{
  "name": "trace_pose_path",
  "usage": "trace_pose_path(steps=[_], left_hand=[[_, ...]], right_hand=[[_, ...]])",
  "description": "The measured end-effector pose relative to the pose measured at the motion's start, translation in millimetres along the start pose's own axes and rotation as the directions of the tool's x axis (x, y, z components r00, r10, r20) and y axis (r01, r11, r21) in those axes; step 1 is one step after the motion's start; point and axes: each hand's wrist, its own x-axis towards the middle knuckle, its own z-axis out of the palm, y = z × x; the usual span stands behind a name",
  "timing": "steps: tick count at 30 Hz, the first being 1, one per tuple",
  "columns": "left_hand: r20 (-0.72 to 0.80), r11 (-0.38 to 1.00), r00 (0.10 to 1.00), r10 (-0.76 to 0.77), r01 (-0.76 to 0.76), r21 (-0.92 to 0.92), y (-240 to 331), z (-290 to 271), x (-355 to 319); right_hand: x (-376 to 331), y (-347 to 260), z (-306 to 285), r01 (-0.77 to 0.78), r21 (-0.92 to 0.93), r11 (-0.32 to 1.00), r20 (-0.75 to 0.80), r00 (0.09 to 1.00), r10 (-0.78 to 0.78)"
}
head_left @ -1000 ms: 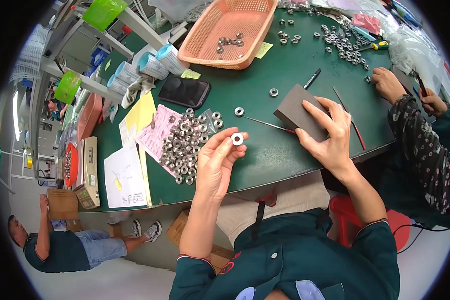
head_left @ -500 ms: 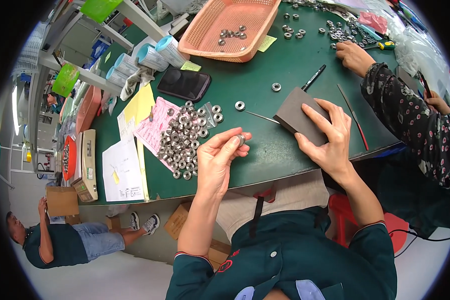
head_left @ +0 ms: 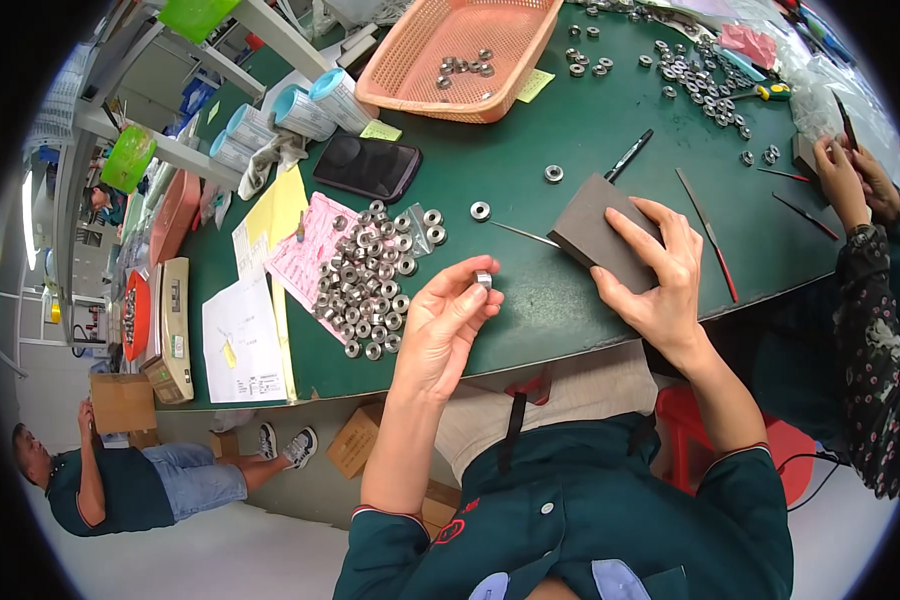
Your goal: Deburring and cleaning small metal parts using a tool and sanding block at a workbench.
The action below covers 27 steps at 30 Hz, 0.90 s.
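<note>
The left hand (head_left: 448,318) pinches one small shiny metal ring (head_left: 483,280) between its thumb and fingers, and the ring is up at the fingertips, seen from its side. The right hand (head_left: 662,268) is clamped on a gray block (head_left: 596,225), with its thumb at the near edge and its other fingers spread over the top. Between the two hands, a thin metal rod (head_left: 523,234) pokes out from beside the block. Just past the left hand's fingertips, a loose ring (head_left: 480,211) lies flat on the green table (head_left: 470,165), and another ring (head_left: 554,174) lies a bit farther off. Near the left hand, on its left, is a big pile of rings (head_left: 365,285), partly on a pink paper (head_left: 305,240). To the right of the right hand lies a thin tool with a red handle (head_left: 708,235). A black pen (head_left: 631,154) is past the right hand, just behind the block. Farther past the left hand are a dark phone (head_left: 368,167) and then an orange basket (head_left: 435,119) with a few rings (head_left: 455,68) inside. Far off to the right of the right hand, a co-worker's hands (head_left: 845,182) are at the table too.
</note>
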Motion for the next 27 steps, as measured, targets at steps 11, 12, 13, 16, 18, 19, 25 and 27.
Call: trace_pose_path(steps=[11, 12, 13, 16, 18, 19, 25, 27], left_hand=[[0.08, 0.966, 0.992, -0.102, 0.118, -0.232, -7.8, -10.0, -0.2], [0.075, 0.966, 0.993, -0.087, 0.102, -0.236, -8.5, -12.4, -1.0], [0.069, 0.967, 0.995, -0.072, 0.087, -0.241, -9.8, -13.7, -2.0], [0.047, 0.973, 0.998, -0.032, 0.042, -0.228, -12.2, -15.1, -2.2], [0.047, 0.973, 0.998, -0.033, 0.043, -0.228, -14.0, -16.3, -2.3], [0.047, 0.973, 0.998, -0.033, 0.042, -0.227, -14.5, -16.6, -2.4], [0.041, 0.968, 0.999, -0.033, 0.042, -0.248, -14.7, -18.8, -3.1], [0.044, 0.968, 0.999, -0.031, 0.041, -0.248, -14.5, -17.5, -2.9]], right_hand=[[-3.6, 9.0, -20.2, -0.012, -0.186, 0.983, 0.031, 0.999, 0.018], [-4.2, 10.1, -22.3, -0.024, -0.23, 0.973, 0.045, 0.998, 0.035], [-5.7, 12.6, -23.6, -0.008, -0.253, 0.968, 0.041, 0.999, 0.019], [-10.0, 17.8, -25.5, -0.014, -0.287, 0.958, 0.094, 0.995, 0.043], [-12.3, 20.5, -24.6, -0.021, -0.293, 0.956, 0.11, 0.992, 0.056], [-12.6, 21.0, -24.2, -0.027, -0.298, 0.954, 0.125, 0.99, 0.067], [-11.0, 19.0, -22.9, -0.044, -0.309, 0.95, 0.133, 0.987, 0.089], [-11.2, 18.8, -23.2, -0.05, -0.306, 0.951, 0.128, 0.987, 0.093]])
